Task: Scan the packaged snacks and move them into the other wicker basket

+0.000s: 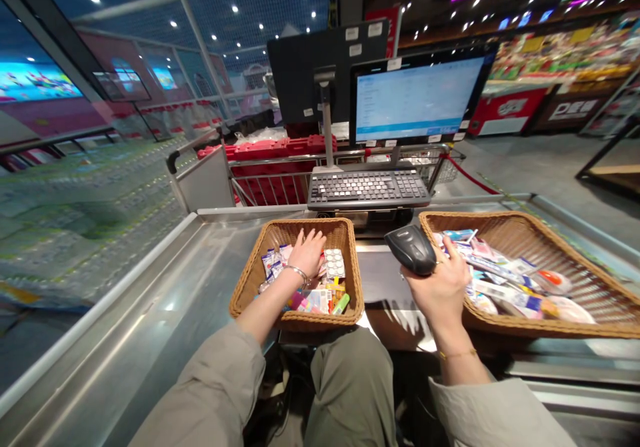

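Note:
My left hand (pixel 306 255) reaches into the left wicker basket (pixel 240 284), its fingers stretched and apart over small packaged goods. Close beside it lies a white blister-like pack (pixel 334 263) with round shapes. Nearer to me in that basket are a package with a barcode (pixel 320 299) and a green item (pixel 341 304). In my right hand (pixel 443 290) is a black handheld barcode scanner (pixel 413 248), its head tilted to the left. My right fingers wrap its handle, which is mostly hidden. The scanner is beside the left edge of the right wicker basket (pixel 585 260).
Several packaged goods (pixel 520 280) fill part of the right basket. Both baskets stand on a metal counter (pixel 165 314). Behind them are a keyboard (pixel 367 186), a lit monitor (pixel 415 100) and a second screen's dark back (pixel 295 80). A cart (pixel 265 184) stands beyond the counter.

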Motion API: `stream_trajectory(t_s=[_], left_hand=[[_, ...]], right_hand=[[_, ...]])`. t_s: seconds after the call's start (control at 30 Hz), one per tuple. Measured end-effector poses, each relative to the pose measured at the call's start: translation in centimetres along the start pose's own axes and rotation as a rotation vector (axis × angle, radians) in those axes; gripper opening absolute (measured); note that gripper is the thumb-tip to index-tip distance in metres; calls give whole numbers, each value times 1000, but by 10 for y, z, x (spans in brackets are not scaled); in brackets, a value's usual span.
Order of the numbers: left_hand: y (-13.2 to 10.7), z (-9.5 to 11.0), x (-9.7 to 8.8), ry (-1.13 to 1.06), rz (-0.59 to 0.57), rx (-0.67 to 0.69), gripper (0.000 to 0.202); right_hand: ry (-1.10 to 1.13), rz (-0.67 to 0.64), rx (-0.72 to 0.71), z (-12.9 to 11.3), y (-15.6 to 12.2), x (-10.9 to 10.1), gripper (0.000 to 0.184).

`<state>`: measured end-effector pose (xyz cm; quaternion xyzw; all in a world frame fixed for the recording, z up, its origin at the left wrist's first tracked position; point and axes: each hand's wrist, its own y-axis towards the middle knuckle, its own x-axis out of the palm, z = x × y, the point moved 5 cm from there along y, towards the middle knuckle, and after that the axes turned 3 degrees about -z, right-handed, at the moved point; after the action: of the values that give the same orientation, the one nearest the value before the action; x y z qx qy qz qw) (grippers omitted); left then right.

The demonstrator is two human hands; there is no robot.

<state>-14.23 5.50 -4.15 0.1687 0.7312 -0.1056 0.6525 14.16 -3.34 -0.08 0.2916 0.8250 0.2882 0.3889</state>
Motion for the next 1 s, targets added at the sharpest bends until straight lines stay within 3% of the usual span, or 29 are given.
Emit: stream_trajectory(t_s=[0.2, 0.5, 0.67, 0.87, 1.0], left_hand=[[14, -5, 24, 17, -87, 76, 60], [21, -48, 52, 18, -193, -66, 53], [24, -49, 63, 19, -225, -80, 48], [25, -45, 62, 38, -205, -122, 28], [28, -40, 64, 55, -203, -130, 27]], right_hand=[[-28, -30, -32, 5, -3, 6, 31], [4, -46, -25, 12, -8, 13, 32], [1, -70, -13, 15, -9, 15, 32], [-7, -84, -14, 20, -10, 16, 31], [-6, -65, -34, 24, -11, 16, 32]])
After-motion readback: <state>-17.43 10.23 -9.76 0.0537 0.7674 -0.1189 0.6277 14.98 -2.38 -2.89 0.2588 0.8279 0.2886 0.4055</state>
